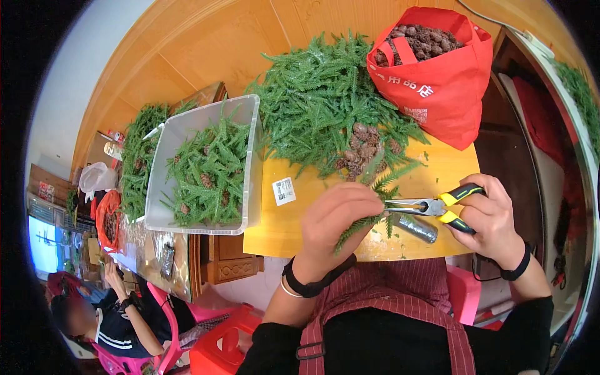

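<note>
My left hand (334, 215) is closed on a green artificial pine sprig (355, 230), whose needles stick out past the fingers above and below. In my right hand (490, 219) is a pair of pliers (449, 199) with yellow and black handles, spread apart. The plier jaws reach left to the sprig at my left fingertips; what exactly they grip is too small to tell. Just below the jaws, a dark cylinder in clear wrap (417, 229) lies on the yellow table (453, 172). Several brown pine cones (362, 149) sit beyond my hands.
A large heap of green sprigs (319, 94) covers the table's far side. Beside it stands a red bag (431, 94) full of pine cones. A translucent bin (253, 162) of coned sprigs is at left, near a white label (284, 191). Another person (119, 322) sits at a table farther left.
</note>
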Tool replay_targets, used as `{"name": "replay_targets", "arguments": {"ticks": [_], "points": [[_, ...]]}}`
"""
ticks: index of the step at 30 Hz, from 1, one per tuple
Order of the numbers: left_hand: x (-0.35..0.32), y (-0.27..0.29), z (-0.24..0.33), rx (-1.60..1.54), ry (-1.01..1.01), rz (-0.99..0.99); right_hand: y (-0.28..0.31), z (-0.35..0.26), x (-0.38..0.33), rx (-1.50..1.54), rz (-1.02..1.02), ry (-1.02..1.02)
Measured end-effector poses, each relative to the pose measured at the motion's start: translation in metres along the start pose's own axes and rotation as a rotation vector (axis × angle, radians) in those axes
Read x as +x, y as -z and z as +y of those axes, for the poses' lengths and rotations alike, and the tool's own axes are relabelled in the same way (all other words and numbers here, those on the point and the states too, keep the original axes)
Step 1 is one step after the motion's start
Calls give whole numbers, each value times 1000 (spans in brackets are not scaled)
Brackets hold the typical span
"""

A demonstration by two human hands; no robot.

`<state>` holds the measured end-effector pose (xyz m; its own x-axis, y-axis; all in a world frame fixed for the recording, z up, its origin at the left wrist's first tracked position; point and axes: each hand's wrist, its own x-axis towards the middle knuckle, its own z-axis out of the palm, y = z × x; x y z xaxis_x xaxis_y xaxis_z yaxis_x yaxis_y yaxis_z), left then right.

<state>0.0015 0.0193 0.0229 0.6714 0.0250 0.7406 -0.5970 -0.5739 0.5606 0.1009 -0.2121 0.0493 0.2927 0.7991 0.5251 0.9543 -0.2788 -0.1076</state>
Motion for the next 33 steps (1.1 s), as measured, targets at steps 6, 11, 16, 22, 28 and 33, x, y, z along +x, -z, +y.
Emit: {"name": "replay_targets", "arguments": {"ticks": [6,11,16,22,28,33], "points": [[0,-1,2,53,-80,14,-7,4,-10,84,21,-33],[-2,-3,-1,40,-79,29,-10,5,-10,107,25,-22],[-2,-1,-6,-146,70,-23,-6,11,-7,105,20,12],[-1,0,-13,-454,192,-98,4,18,1,92,-21,92],[0,2,-14,-599,274,-171,6,19,3,137,-28,124],[-2,1,-16,-637,303,-147,5,19,3,148,-29,130]]}}
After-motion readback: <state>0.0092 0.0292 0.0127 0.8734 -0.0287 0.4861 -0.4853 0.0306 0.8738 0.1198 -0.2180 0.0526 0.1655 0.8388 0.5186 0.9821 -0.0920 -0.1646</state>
